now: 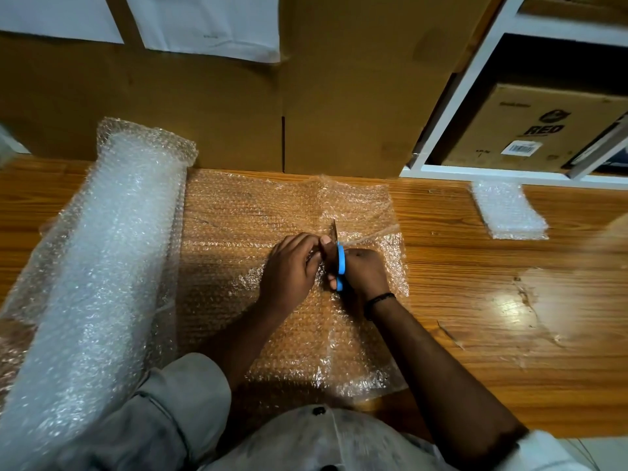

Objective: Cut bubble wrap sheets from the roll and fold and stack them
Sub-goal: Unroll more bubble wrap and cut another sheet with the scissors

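Now the right hand (365, 270) grips blue scissors (340, 263), fingers curled through the handles; the left hand (289, 266) pinches the bubble wrap (238, 215) beside the blade.

Roll (102, 266) on desk (475, 300), left. Unrolled sheet (238, 212) just right of roll, centre. Folded stack (508, 210) far right, well apart. Cardboard boxes (339, 96) behind sheet; shelf (458, 107) behind stack.

The bubble wrap roll (102, 266) blocks the left side of the worktop (475, 300), and tall cardboard boxes (339, 96) wall off the back. To the right the wood lies open, broken only by a stack of folded sheets (508, 209) near the white shelf unit (452, 107).
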